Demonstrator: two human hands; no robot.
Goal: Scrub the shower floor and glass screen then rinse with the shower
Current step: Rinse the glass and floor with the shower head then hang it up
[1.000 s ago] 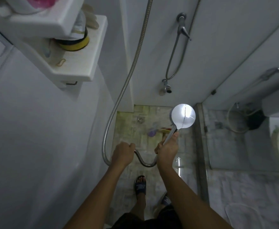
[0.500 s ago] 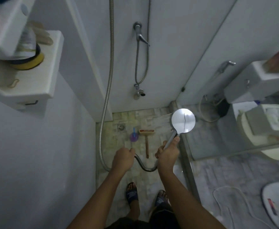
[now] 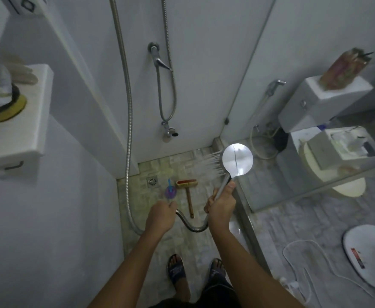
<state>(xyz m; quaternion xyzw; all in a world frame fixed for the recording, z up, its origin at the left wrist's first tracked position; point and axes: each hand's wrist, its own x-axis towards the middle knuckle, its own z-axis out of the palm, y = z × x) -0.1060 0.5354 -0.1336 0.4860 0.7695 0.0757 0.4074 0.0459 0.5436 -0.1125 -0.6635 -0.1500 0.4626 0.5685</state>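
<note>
Right hand (image 3: 221,206) grips shower head (image 3: 237,159) handle, spray angled left over shower floor (image 3: 182,165). Left hand (image 3: 161,216) clasps hose (image 3: 191,226), keeping slack clear. Scrub brush (image 3: 187,185) lies on floor, likely rinse stage.

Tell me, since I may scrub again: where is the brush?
Head view: the brush lies on the shower floor, just right of the drain and purple item.

Single head-worn wide-angle view, looking steeply down from standing height onto the shower floor (image 3: 173,236), with both forearms close below and the walls bowed at the edges.
</note>
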